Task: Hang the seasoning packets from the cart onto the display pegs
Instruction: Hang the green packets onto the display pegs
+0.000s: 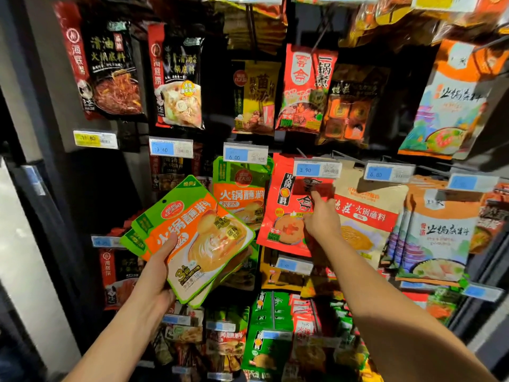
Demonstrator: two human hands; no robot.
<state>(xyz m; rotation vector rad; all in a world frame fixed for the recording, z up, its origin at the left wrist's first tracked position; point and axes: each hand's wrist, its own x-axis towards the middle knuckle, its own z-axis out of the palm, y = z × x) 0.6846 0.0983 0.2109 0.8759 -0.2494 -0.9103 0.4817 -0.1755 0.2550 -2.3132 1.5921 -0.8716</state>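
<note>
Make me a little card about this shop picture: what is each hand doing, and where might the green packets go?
left hand: holds a stack of green-and-orange packets
right hand: reaches to the red packet under the 3.90 tag; grip unclear
likely peg: under the 6.00 tag, where the matching hanging packets are
cart: not in view

Held packets [192, 238] left of hanging packet [289, 210]
</note>
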